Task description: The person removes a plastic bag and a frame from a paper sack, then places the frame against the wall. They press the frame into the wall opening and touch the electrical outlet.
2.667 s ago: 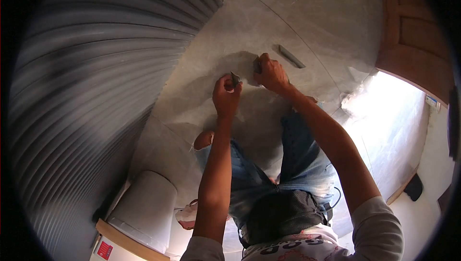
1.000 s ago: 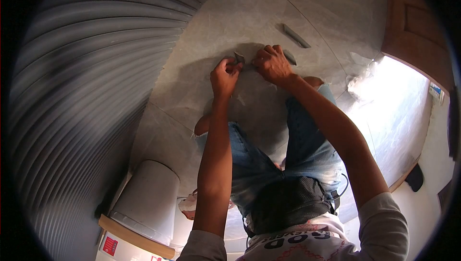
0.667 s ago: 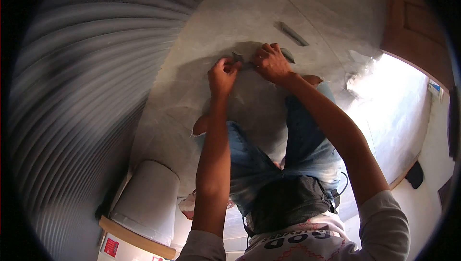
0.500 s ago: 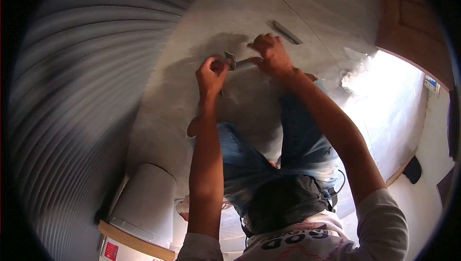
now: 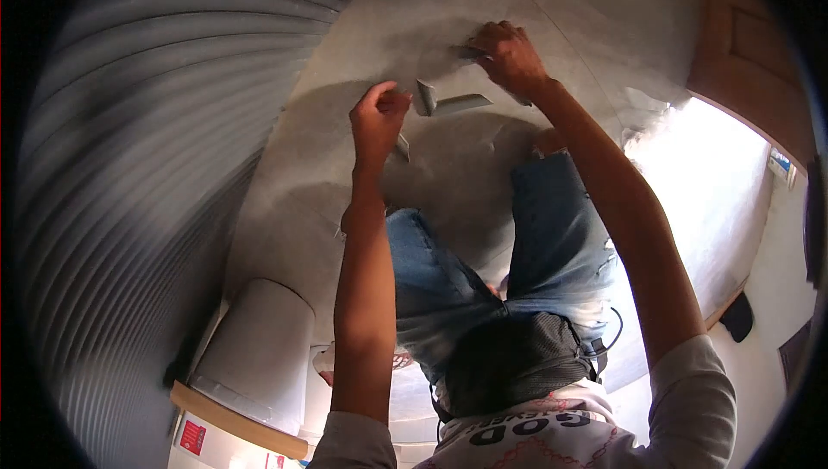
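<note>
My left hand [image 5: 378, 122] is closed, its fingers curled together just left of a small grey angled piece [image 5: 425, 98]; whether anything is inside them is hidden. A flat grey strip [image 5: 464, 105] lies on the floor, its left end against that piece. My right hand [image 5: 511, 59] is farther up, its fingers closed on a dark grey strip [image 5: 470, 53] that sticks out to the left of them. Another thin grey piece [image 5: 403, 148] shows beside my left wrist.
Corrugated grey metal [image 5: 172, 124] rises along the left. A white bucket [image 5: 259, 352] stands at the lower left by a wooden edge [image 5: 237, 421]. A brown panelled door [image 5: 750, 46] is at the upper right, with bright light on the floor [image 5: 699, 167] below it.
My right hand has moved up, away from the flat strip, and has taken hold of the separate dark strip. My left hand has come away from the small angled piece. The view has shifted slightly.
</note>
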A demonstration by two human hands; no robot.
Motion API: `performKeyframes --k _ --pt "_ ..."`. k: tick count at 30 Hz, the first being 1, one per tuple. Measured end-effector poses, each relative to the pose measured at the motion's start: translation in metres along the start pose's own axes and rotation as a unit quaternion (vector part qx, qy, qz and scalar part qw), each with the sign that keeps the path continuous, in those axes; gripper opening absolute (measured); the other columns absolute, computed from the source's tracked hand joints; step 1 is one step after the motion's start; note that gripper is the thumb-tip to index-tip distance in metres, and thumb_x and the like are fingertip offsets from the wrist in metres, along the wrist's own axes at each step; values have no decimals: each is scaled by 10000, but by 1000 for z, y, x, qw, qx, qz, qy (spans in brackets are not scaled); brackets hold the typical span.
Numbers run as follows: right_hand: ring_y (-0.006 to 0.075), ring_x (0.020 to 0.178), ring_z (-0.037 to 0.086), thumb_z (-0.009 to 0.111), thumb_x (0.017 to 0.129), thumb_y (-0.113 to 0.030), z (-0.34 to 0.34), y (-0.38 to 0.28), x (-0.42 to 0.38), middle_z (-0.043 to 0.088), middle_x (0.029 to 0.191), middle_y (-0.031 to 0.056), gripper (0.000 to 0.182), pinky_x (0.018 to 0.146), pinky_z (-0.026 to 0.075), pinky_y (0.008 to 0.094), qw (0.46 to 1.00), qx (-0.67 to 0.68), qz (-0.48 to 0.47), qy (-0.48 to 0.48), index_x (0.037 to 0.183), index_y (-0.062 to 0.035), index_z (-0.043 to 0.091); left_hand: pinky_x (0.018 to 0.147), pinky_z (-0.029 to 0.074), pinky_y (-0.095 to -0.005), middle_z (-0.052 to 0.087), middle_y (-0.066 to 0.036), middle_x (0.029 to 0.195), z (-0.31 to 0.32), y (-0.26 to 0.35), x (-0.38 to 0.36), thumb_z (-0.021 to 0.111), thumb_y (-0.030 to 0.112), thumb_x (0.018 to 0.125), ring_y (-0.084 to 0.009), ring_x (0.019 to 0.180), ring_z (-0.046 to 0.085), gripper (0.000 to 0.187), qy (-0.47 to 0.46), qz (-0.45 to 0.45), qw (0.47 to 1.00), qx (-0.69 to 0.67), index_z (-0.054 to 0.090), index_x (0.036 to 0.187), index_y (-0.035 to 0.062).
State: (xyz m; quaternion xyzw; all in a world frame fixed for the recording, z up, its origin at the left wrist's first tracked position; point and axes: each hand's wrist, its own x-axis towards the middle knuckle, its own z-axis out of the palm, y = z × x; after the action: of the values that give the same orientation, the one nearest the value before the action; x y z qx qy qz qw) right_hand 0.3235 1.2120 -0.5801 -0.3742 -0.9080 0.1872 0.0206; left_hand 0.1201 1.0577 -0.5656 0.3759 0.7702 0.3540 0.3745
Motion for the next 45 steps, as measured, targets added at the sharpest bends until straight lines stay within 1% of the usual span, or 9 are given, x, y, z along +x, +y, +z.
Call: performKeyframes --k 3,10,12,18,21,31,40,43,45 --pt "239 1049 513 575 815 -136 6 -27 5 579 1074 82 246 904 392 396 998 -2 -55 -8 1041 -141 671 681 513 -291 674 -112 781 11 -3 0 733 152 736 -171 719 655 321 -3 25 1000 -9 619 973 -32" --pt "234 1012 527 578 818 -122 10 -44 -1 588 1041 81 199 906 390 390 997 20 -69 -13 989 -123 681 727 507 -302 681 -119 861 15 14 4 742 210 752 -174 789 653 424 -54 -27 998 20 604 1066 -40" --pt "208 994 507 682 730 -152 12 -45 -4 569 994 16 273 856 384 369 997 27 -72 12 1002 -129 677 717 505 -306 681 -117 857 15 18 1 753 232 737 -175 784 651 443 -44 -36 998 32 609 1060 -35" --pt "207 997 508 690 725 -161 17 -44 -4 580 988 14 276 860 384 371 996 26 -83 30 1000 -131 680 692 513 -297 680 -121 828 19 11 3 753 234 734 -178 746 656 411 -44 -34 998 16 629 1024 -30" --pt "235 1030 523 595 821 -140 15 -46 -4 585 1056 82 213 929 386 406 996 10 -89 11 1019 -119 671 687 515 -297 680 -126 813 21 11 3 746 209 739 -178 728 657 380 -41 -24 999 18 635 1012 -30" --pt "196 1013 512 685 736 -163 17 -47 -2 591 998 14 257 886 379 366 996 11 -86 21 990 -127 683 651 514 -300 678 -123 797 23 8 4 741 189 739 -173 715 655 360 -34 -10 999 13 639 1012 -24" --pt "256 1073 505 643 773 -132 11 -44 -1 582 1085 84 295 931 373 419 996 1 -84 12 1069 -125 643 684 517 -303 680 -119 844 21 13 2 741 196 750 -174 762 660 343 -39 -12 999 -5 642 1004 -12" --pt "286 1052 522 676 725 -91 -9 -18 -5 591 1043 95 360 914 411 396 983 139 0 122 1081 -101 624 719 520 -303 680 -115 881 20 15 0 739 204 759 -179 809 661 345 -31 -80 996 31 637 1018 1" --pt "276 949 591 677 744 -105 -21 5 -22 606 1038 116 352 823 483 373 975 163 107 107 1091 -93 620 738 520 -304 680 -105 902 18 12 -1 742 214 760 -183 826 659 362 -26 -92 995 17 630 1040 15"
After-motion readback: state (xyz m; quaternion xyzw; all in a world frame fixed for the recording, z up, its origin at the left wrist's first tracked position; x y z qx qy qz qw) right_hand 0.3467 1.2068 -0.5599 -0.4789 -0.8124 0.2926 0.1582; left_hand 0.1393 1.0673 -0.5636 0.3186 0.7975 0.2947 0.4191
